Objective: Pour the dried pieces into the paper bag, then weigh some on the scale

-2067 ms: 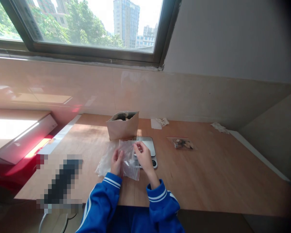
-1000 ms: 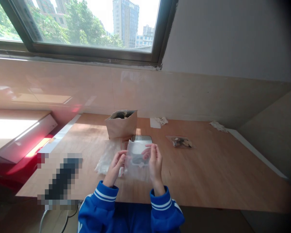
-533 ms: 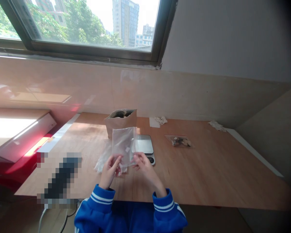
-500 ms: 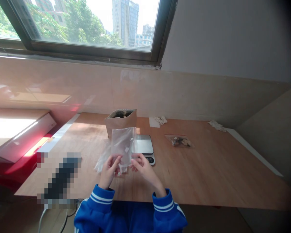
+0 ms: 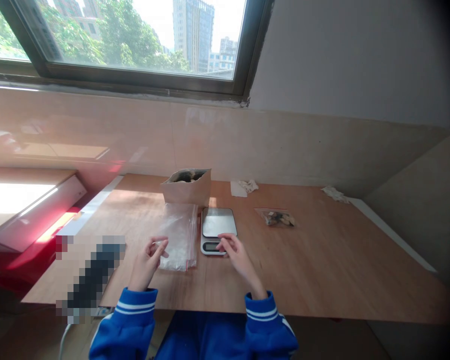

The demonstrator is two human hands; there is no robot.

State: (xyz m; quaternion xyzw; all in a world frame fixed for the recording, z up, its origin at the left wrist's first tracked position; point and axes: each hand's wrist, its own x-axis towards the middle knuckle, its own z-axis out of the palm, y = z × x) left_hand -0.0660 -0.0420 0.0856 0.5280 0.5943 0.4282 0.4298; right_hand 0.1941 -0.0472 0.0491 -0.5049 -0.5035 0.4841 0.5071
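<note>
A stack of clear zip bags (image 5: 178,237) with red seal strips lies flat on the table. My left hand (image 5: 147,260) is at the left edge of this stack, fingers curled but apart, with nothing I can make out in them. On the right of the bags sits a kitchen scale (image 5: 219,222) with a bare metal plate and a small display. My right hand (image 5: 237,254) hovers over the display's right end, thumb and fingers loosely parted and holding nothing visible. Behind the bags stands an open brown paper pouch (image 5: 187,192) with pale and dark pieces inside.
A filled zip bag (image 5: 279,218) of dark and light pieces lies right of the scale. Crumpled white tissue (image 5: 249,186) is by the wall, and another piece (image 5: 335,194) farther right. A blurred-out dark object (image 5: 93,275) lies at the table's left, with a cable (image 5: 63,340) below.
The clear bag that both hands held up has been let go and now appears to lie on the stack. My hands have moved apart, left and right, uncovering the scale.
</note>
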